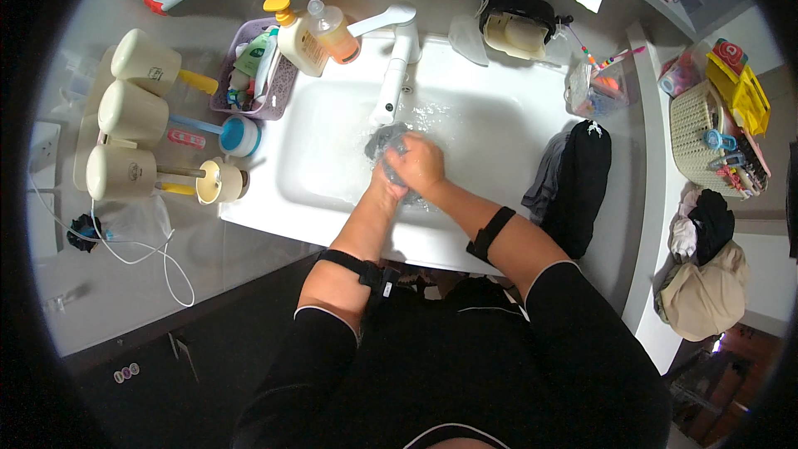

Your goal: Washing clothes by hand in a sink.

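Note:
Under the white faucet [391,91] I hold a wet grey cloth [379,143] bunched between my hands. My right hand [419,163] is closed over it from the right, its fingers wrapped round the fabric. Pressed against it from below is my left hand [387,185], whose fingers are mostly hidden behind the cloth and the other hand. Splashing water spreads round both hands in the white sink [507,145]. A bit more grey fabric shows just below my hands, near the basin's front.
On the left rim stand a pump bottle [301,43], an orange soap bottle [336,35] and a purple basket [287,87]. Cream cups [137,112] hang on the left wall. Folded dark clothes [578,183] lie on the right rim. A cream basket [694,137] sits on the right shelf.

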Demonstrator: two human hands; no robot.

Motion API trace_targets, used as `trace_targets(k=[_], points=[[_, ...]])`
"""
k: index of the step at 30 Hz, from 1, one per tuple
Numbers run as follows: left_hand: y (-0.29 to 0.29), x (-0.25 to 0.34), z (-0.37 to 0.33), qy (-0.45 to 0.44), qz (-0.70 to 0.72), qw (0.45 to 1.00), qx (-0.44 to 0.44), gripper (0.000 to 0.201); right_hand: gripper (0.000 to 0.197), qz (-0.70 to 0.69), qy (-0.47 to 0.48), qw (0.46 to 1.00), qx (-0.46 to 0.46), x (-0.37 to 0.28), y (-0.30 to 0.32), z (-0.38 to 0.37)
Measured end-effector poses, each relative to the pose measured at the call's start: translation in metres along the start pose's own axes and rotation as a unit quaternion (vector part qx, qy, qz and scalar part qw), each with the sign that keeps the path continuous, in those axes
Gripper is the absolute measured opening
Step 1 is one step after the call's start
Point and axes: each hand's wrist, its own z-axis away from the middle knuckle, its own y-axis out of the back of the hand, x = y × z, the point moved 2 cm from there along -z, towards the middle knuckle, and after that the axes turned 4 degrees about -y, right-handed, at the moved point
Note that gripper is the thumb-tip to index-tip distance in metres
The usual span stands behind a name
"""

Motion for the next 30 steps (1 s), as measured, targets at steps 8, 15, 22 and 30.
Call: trace_targets(k=[8,15,22,30], points=[[0.000,0.063,0.050,-0.238,-0.290,0.909,0.180,0.009,0.063,0.231,-0.127,0.951,-0.161,0.046,0.085,-0.035],[0.019,0.054,0.044,-0.228,-0.659,0.705,0.125,0.044,0.079,0.476,-0.071,0.840,-0.251,0.052,0.048,-0.033],[0.060,0.063,0.049,-0.182,-0.631,0.739,0.148,0.050,0.078,0.398,0.039,0.849,-0.345,0.055,-0.031,-0.007],[0.047,0.078,0.077,-0.171,-0.565,0.787,0.176,0.041,0.053,0.384,-0.042,0.875,-0.293,0.083,-0.027,-0.003]])
